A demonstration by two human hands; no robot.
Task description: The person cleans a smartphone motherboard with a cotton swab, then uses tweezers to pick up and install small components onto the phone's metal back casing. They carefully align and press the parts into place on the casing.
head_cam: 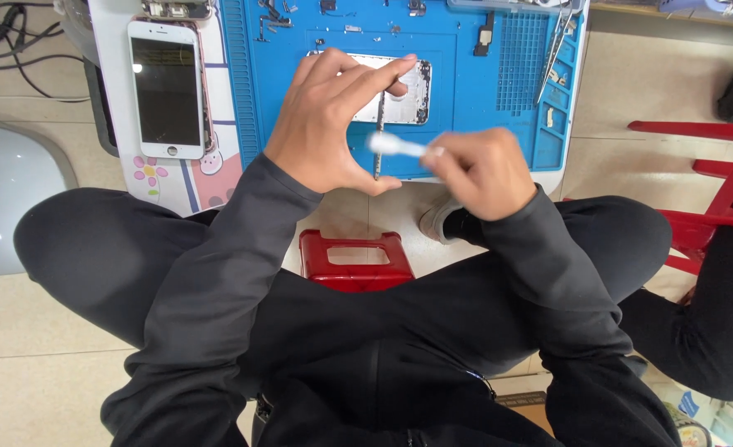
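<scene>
My left hand (329, 124) pinches a thin, narrow dark phone part (379, 136) upright between forefinger and thumb, held on edge above the blue work mat (466, 99). My right hand (478, 170) grips a white, blurred tool (395, 146) whose tip touches the side of that part. Behind the left hand's fingers an opened silver phone housing (408, 91) lies on the mat, partly hidden by them.
A white phone (168, 87) lies face up on a patterned pad at the left. Small parts and tweezers (552, 50) rest along the mat's far and right edges. A red stool (354, 258) sits between my knees; a red chair (714, 190) stands at right.
</scene>
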